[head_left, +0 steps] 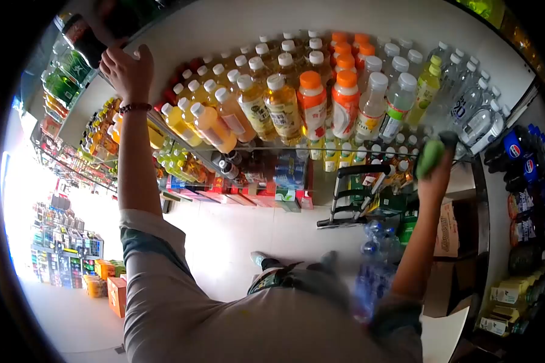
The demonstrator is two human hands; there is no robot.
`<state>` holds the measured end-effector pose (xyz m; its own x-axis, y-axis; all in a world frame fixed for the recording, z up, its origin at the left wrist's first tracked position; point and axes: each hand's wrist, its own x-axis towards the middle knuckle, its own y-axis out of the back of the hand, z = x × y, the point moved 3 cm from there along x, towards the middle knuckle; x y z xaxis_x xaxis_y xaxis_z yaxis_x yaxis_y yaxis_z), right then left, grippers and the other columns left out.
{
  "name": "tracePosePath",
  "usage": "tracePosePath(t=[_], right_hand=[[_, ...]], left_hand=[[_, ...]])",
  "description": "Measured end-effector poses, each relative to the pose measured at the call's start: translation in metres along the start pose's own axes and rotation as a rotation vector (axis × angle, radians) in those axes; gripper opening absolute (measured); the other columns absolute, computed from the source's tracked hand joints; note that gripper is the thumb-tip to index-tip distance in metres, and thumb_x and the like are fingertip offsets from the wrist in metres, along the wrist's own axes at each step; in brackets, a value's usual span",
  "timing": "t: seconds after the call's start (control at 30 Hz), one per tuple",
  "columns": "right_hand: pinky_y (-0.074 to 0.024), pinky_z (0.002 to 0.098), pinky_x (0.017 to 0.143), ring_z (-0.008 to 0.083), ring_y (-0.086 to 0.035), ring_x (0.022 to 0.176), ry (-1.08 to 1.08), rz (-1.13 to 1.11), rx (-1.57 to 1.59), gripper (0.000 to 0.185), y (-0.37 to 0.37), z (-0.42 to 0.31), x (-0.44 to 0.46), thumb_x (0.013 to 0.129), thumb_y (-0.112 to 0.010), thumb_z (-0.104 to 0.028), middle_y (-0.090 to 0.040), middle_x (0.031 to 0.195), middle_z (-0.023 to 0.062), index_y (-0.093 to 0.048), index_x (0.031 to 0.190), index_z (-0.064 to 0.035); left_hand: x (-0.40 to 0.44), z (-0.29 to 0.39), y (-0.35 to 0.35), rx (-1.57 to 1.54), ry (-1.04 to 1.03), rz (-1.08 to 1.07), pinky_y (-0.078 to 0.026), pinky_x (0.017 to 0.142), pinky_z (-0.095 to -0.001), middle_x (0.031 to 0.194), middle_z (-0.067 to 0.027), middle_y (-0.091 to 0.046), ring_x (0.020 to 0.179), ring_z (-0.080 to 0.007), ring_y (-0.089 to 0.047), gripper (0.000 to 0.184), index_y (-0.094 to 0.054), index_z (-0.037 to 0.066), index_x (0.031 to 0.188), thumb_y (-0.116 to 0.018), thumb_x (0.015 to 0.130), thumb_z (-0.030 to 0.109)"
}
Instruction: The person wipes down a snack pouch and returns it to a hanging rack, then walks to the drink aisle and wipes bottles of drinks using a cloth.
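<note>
My left hand, a beaded bracelet at its wrist, reaches to the upper left shelf edge. Its fingers are bent, with the thumb apart, beside the base of a dark drink bottle; whether they touch it I cannot tell. My right hand, blurred by motion, is closed around a green cloth in front of the shelf's right end. Between my hands stand rows of drink bottles, among them orange-capped bottles, pale yellow tea bottles and a peach-coloured bottle.
A black folding hand trolley stands below the shelf. Wrapped water bottles and cardboard boxes are on the floor at right. Blue-labelled cola bottles line the right-hand shelf. An orange box sits at far left.
</note>
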<state>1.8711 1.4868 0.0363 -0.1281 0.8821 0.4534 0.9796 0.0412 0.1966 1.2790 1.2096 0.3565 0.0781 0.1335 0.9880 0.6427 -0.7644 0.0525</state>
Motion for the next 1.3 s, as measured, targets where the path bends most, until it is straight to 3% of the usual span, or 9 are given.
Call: tracePosePath(t=[0.03, 0.13, 0.2, 0.5, 0.53, 1.07, 1.13, 1.23, 1.3], right_hand=[[-0.0412, 0.0423, 0.11, 0.0396, -0.052, 0.129, 0.145, -0.004, -0.662, 0.048, -0.004, -0.022, 0.015, 0.104, -0.051, -0.024, -0.05, 0.146, 0.0219, -0.045, 0.145, -0.0006], [-0.0385, 0.0482, 0.113, 0.0425, -0.047, 0.134, 0.181, -0.122, -0.728, 0.046, -0.018, 0.014, 0.041, 0.103, -0.052, -0.022, -0.05, 0.145, 0.0251, -0.048, 0.142, 0.0022], [-0.0351, 0.0499, 0.116, 0.0424, -0.043, 0.138, 0.019, -0.285, -0.989, 0.054, -0.024, 0.035, 0.052, 0.104, -0.047, -0.033, -0.045, 0.15, 0.0253, -0.045, 0.146, 0.0016], [-0.0305, 0.05, 0.121, 0.0395, -0.035, 0.145, -0.123, -0.39, -1.156, 0.069, -0.026, 0.071, 0.096, 0.102, -0.038, -0.047, -0.033, 0.16, 0.022, -0.034, 0.154, -0.0024], [-0.0313, 0.0501, 0.12, 0.0401, -0.036, 0.144, -0.111, -0.39, -1.155, 0.069, -0.025, 0.074, 0.101, 0.102, -0.039, -0.047, -0.034, 0.159, 0.022, -0.036, 0.153, -0.0014], [-0.0365, 0.0475, 0.114, 0.0395, -0.046, 0.136, 0.048, -0.236, -1.128, 0.063, -0.029, 0.062, 0.109, 0.099, -0.045, -0.041, -0.046, 0.152, 0.02, -0.046, 0.147, -0.0018], [-0.0364, 0.0472, 0.114, 0.0389, -0.046, 0.136, 0.024, -0.238, -1.115, 0.062, -0.03, 0.056, 0.108, 0.099, -0.045, -0.041, -0.046, 0.153, 0.019, -0.046, 0.147, -0.0023], [-0.0361, 0.0469, 0.114, 0.0382, -0.046, 0.137, -0.04, -0.281, -1.106, 0.061, -0.034, 0.04, 0.104, 0.098, -0.046, -0.04, -0.046, 0.152, 0.019, -0.046, 0.147, -0.0026], [-0.0358, 0.0469, 0.114, 0.0382, -0.046, 0.137, -0.091, -0.261, -1.116, 0.06, -0.036, 0.037, 0.104, 0.098, -0.047, -0.039, -0.047, 0.151, 0.0204, -0.047, 0.146, -0.002]], left_hand=[[0.0, -0.003, 0.0, 0.04, -0.035, 0.007, -0.04, 0.102, -0.0503, 0.113, -0.0161, -0.058, 0.113, -0.039, -0.052, 0.05, -0.055, 0.003, 0.118, -0.073, 0.078, 0.028], [0.0, -0.002, 0.006, -0.069, -0.041, 0.017, -0.037, 0.106, -0.0503, 0.112, -0.0157, -0.058, 0.115, -0.0384, -0.051, 0.044, -0.058, 0.009, 0.117, -0.066, 0.077, 0.023], [0.0, -0.001, 0.01, -0.07, -0.049, 0.012, -0.037, 0.106, -0.05, 0.111, -0.0155, -0.058, 0.115, -0.0381, -0.051, 0.043, -0.059, 0.009, 0.117, -0.066, 0.077, 0.023], [-0.004, -0.009, 0.0, 0.017, -0.033, -0.029, -0.037, 0.105, -0.0543, 0.117, -0.0184, -0.055, 0.116, -0.0419, -0.048, 0.055, -0.054, 0.004, 0.121, -0.072, 0.077, 0.031], [0.0, 0.017, 0.019, -0.087, -0.023, 0.005, -0.039, 0.1, -0.0511, 0.109, -0.019, -0.053, 0.111, -0.0402, -0.049, 0.045, -0.051, 0.003, 0.118, -0.066, 0.075, 0.009], [-0.002, 0.012, 0.018, -0.126, 0.01, 0.042, -0.038, 0.103, -0.0516, 0.111, -0.0177, -0.052, 0.113, -0.0395, -0.049, 0.046, -0.051, 0.004, 0.117, -0.068, 0.074, 0.009], [-0.01, 0.004, 0.026, -0.179, -0.145, -0.066, -0.035, 0.107, -0.054, 0.12, -0.0199, -0.051, 0.119, -0.0411, -0.045, 0.062, -0.049, 0.002, 0.128, -0.074, 0.08, 0.031], [-0.066, 0.021, 0.085, -0.215, -0.086, -0.16, -0.036, 0.104, -0.0516, 0.126, -0.0201, -0.045, 0.121, -0.0376, -0.045, 0.064, -0.041, 0.002, 0.133, -0.076, 0.082, 0.02], [-0.122, 0.034, 0.109, -0.377, 0.01, -0.449, -0.049, 0.085, -0.0438, 0.106, -0.0177, -0.056, 0.098, -0.0348, -0.057, 0.044, -0.051, 0.0, 0.116, -0.075, 0.081, 0.012]])
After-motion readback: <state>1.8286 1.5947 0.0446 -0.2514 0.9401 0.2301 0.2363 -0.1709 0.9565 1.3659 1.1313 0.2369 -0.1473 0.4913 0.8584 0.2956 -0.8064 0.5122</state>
